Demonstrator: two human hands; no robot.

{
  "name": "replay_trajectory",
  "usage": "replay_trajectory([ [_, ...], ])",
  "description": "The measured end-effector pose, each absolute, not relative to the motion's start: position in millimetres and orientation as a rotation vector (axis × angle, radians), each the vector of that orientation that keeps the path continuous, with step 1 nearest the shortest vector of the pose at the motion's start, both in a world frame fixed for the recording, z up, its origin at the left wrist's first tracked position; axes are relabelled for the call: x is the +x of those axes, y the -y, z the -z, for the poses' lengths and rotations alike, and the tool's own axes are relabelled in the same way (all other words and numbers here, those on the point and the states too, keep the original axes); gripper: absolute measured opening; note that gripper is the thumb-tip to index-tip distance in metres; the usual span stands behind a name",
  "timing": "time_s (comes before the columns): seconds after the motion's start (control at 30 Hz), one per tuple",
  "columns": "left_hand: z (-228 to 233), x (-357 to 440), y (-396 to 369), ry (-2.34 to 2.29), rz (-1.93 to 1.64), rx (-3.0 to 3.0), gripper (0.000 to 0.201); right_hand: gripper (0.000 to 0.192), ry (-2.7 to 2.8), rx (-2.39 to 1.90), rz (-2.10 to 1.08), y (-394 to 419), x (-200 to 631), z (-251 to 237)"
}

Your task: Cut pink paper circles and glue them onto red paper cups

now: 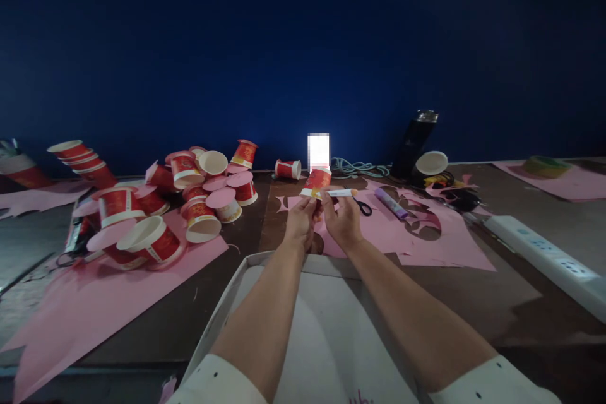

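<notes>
Red paper cup (316, 184) is held at the fingertips of the left hand (300, 221), just left of the right hand (343, 219); white marker (341, 193) is carried across the right fingers, one end near the cup. Cup is tapered, smooth, printed, with a yellowish lower band; marker is slim, orange-ended. Flat pink paper (447, 237), ragged with cut-outs, is spread beyond. Cup is pinched by left fingers; marker is gripped by curled right fingers; marker-cup contact cannot be told.
</notes>
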State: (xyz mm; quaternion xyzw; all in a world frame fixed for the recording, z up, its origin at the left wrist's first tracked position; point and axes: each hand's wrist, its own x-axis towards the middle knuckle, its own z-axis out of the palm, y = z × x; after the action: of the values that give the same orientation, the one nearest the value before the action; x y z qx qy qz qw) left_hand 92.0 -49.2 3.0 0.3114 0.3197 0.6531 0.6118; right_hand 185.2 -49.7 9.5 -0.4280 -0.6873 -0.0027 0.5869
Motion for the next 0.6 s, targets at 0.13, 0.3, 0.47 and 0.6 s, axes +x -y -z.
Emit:
replay_trajectory([
  [0.13,-1.9,91.6,49.4,-0.741,-1.511,0.730,0.017,0.025,1.599,-1.028,-0.014,50.1,184.7,-8.1],
  [0.3,-0.9,91.2,48.4,-0.702,-1.504,0.694,0.013,0.025,1.580,-1.027,0.013,49.8,184.6,-7.0],
  [0.47,-2.5,90.1,47.5,-0.683,-1.536,0.592,0.009,0.023,1.536,-1.012,-0.026,49.1,185.6,-6.9],
  [0.6,-1.3,88.9,47.9,-0.673,-1.513,0.598,0.010,0.024,1.556,-1.040,0.001,49.5,185.2,-5.7],
])
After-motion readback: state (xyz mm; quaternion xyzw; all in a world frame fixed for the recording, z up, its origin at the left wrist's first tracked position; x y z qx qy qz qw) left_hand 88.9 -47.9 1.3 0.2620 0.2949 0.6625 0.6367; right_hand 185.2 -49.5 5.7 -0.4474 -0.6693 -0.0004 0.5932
